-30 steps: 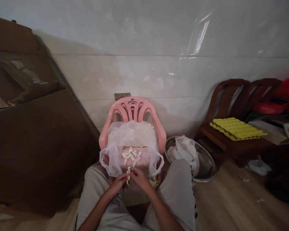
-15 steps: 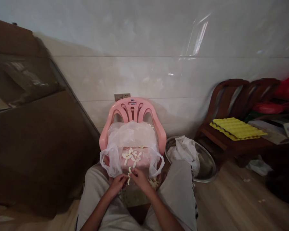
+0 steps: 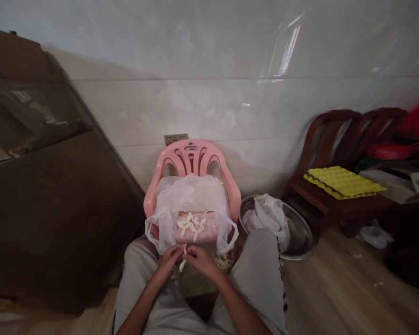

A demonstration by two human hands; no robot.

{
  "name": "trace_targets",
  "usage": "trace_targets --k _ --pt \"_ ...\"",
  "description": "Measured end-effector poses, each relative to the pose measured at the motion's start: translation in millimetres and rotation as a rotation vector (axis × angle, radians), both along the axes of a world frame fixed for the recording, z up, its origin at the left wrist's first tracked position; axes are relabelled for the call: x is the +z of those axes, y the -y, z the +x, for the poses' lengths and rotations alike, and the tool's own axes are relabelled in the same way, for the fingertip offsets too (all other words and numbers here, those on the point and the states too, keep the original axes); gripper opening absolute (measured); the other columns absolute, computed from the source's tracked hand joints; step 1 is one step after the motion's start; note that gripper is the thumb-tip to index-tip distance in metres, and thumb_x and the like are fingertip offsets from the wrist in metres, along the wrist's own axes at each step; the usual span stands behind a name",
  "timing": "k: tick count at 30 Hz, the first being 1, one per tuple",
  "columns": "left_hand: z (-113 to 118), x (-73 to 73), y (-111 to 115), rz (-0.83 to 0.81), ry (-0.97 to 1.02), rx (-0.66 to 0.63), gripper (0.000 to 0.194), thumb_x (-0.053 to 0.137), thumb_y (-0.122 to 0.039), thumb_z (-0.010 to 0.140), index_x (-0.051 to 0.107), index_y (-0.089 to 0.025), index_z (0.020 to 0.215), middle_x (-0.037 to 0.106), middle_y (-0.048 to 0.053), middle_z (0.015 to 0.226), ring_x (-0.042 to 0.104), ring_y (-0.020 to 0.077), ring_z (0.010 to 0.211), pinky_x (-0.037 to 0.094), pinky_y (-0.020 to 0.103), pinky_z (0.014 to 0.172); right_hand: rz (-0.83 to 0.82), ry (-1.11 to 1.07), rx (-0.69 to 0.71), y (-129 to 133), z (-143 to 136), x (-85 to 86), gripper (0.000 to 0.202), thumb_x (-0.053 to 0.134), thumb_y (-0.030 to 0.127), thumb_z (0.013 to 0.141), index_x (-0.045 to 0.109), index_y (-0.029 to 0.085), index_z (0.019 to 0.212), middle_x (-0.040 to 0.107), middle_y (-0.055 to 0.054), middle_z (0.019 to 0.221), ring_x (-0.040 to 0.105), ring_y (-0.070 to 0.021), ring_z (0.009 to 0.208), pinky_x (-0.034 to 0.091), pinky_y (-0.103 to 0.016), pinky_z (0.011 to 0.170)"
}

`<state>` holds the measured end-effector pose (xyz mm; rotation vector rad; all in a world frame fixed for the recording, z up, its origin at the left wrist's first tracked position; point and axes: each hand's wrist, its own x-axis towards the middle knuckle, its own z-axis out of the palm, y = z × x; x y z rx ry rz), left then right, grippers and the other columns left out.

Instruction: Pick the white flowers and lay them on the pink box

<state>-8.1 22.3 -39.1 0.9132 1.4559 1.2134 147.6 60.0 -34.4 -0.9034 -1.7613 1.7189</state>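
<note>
Between my knees, my right hand (image 3: 199, 259) pinches a pale, cream-white petal-shaped piece (image 3: 182, 265). My left hand (image 3: 172, 258) meets it from the other side, its fingers closed at the piece's upper part. Just beyond my hands, several similar pale flower-like pieces (image 3: 191, 225) lie on the front of the pink plastic chair (image 3: 233, 188). A thin white plastic bag (image 3: 192, 193) sits on that chair, its handles hanging at both sides. More pale pieces (image 3: 224, 263) show low beside my right wrist.
Right of the chair, a metal basin (image 3: 302, 253) holds a white cloth or bag (image 3: 268, 216). Farther right, a yellow egg tray (image 3: 344, 181) rests on a brown wooden chair (image 3: 300, 186). A large brown panel (image 3: 56, 209) leans at left. Behind stands a tiled wall (image 3: 202, 102).
My left hand has come up and to the right, against the piece in my right hand. The piece has shifted slightly left and tilted. The view has moved a little.
</note>
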Motion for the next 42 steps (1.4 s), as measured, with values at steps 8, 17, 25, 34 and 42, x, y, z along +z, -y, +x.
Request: trace_targets --k 8,17,25,34,42 --pt "0.3 4.2 3.8 0.05 0.033 -0.047 0.054 0.078 -0.064 0.058 0.068 -0.015 0.075 0.057 -0.004 0.056 0.046 0.0088 0.05 0.032 0.021 0.05 0.014 -0.018 0.026 1.8 2.8 8.1 0.033 0.06 0.05 0.085 0.056 0.018 0.079 0.052 0.005 0.068 0.044 -0.0076 0.051 0.038 -0.019 0.046" --pt "-6.0 -4.5 4.6 0.053 0.042 -0.032 0.053 0.077 -0.062 0.063 0.07 -0.015 0.087 0.06 -0.003 0.058 0.051 0.0103 0.051 0.036 0.021 0.051 0.001 -0.061 0.031 0.8 1.7 9.7 0.038 0.057 0.055 0.087 0.056 0.018 0.079 0.05 0.006 0.063 0.044 -0.0072 0.049 0.039 -0.02 0.048" --pt "-3.1 5.3 5.0 0.059 0.035 -0.056 0.054 0.075 -0.063 0.064 0.07 -0.014 0.086 0.057 -0.004 0.054 0.048 0.01 0.049 0.034 0.022 0.051 0.0 -0.031 0.008 1.1 2.2 11.8 0.038 0.055 0.054 0.089 0.058 0.018 0.078 0.05 0.006 0.056 0.044 -0.0079 0.046 0.038 -0.02 0.047" --pt "-3.8 0.2 5.5 0.056 -0.01 -0.054 0.045 0.075 -0.058 0.067 0.07 -0.014 0.079 0.057 -0.003 0.054 0.049 0.0106 0.049 0.035 0.022 0.052 0.01 0.019 -0.012 1.5 0.5 8.0 0.032 0.047 0.042 0.094 0.055 0.018 0.074 0.053 0.004 0.061 0.048 -0.0083 0.046 0.04 -0.019 0.047" --pt "-2.1 -0.2 5.7 0.08 -0.085 -0.003 0.047 0.073 -0.058 0.068 0.075 -0.014 0.085 0.067 0.001 0.064 0.053 0.0128 0.054 0.039 0.024 0.054 -0.07 0.078 -0.117 4.3 -10.1 -8.0 0.025 0.046 0.04 0.091 0.048 0.021 0.076 0.055 0.005 0.055 0.051 -0.0106 0.039 0.039 -0.021 0.04"
